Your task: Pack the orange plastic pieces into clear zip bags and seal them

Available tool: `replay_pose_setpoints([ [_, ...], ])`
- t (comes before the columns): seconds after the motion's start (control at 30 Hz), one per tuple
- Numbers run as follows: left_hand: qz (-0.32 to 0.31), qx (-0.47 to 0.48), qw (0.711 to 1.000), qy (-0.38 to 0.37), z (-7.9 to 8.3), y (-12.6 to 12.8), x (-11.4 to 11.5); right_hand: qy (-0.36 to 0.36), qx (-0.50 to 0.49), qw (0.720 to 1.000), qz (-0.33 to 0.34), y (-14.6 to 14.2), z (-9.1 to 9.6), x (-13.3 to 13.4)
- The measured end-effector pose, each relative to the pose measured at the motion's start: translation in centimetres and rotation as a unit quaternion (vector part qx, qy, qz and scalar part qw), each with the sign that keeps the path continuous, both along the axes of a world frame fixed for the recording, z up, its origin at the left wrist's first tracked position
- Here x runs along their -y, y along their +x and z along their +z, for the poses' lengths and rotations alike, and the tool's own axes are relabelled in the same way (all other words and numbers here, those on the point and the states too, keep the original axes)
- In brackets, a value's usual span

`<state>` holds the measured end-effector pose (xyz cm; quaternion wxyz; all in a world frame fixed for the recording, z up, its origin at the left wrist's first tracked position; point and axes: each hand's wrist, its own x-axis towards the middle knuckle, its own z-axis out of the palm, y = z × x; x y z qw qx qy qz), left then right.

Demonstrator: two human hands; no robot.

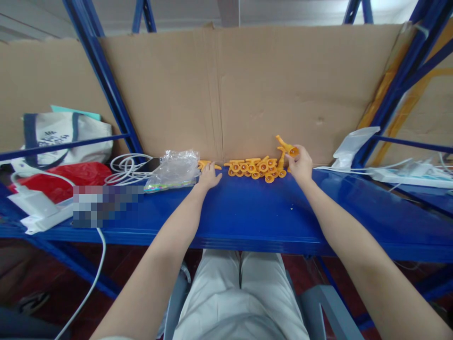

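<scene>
My right hand (301, 165) is closed on an orange plastic trumpet-shaped piece (286, 145), raised against the cardboard with its flared mouth by my fingers. Just left of that hand, another such piece stands or leans at the end of a pile of orange trumpet-shaped pieces (252, 166), most with their round mouths facing me. My left hand (209, 177) lies on the shelf left of the pile, thumb spread apart. Its fingertips touch or partly cover one more orange piece (204, 164); whether they press on it is unclear.
Cardboard (283, 89) walls off the back of the blue shelf (244, 212). Left of my left hand are a clear plastic bag (177, 168), a coiled white cable (129, 168), a red bag (71, 177) and a power strip (46, 218). White packaging (356, 146) stands on the right.
</scene>
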<state>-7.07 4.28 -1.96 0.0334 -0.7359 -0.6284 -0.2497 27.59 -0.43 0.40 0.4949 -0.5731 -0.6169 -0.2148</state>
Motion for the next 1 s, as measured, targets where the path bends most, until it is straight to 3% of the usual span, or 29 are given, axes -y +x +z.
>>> replay_pose_setpoints([
  [0.13,0.035,-0.042,0.996,-0.077,-0.4,-0.3,-0.5,-0.08,0.029,0.992,-0.092,-0.4,-0.3,0.4],
  [0.3,0.022,-0.087,0.986,-0.143,-0.2,-0.2,-0.4,-0.15,0.089,0.977,-0.12,-1.6,-0.5,0.8],
  [0.53,0.019,-0.059,0.993,-0.098,-0.3,-0.4,-0.5,-0.233,0.145,0.956,-0.1,-3.2,-0.6,1.1],
  [0.77,0.084,-0.036,0.991,-0.093,-0.3,-0.6,-0.4,-0.278,0.117,0.952,-0.054,-2.7,-1.1,0.5],
  [1.0,0.087,-0.061,0.989,-0.107,0.0,-0.6,-0.1,-0.312,0.105,0.943,-0.042,-2.6,-1.1,0.8],
])
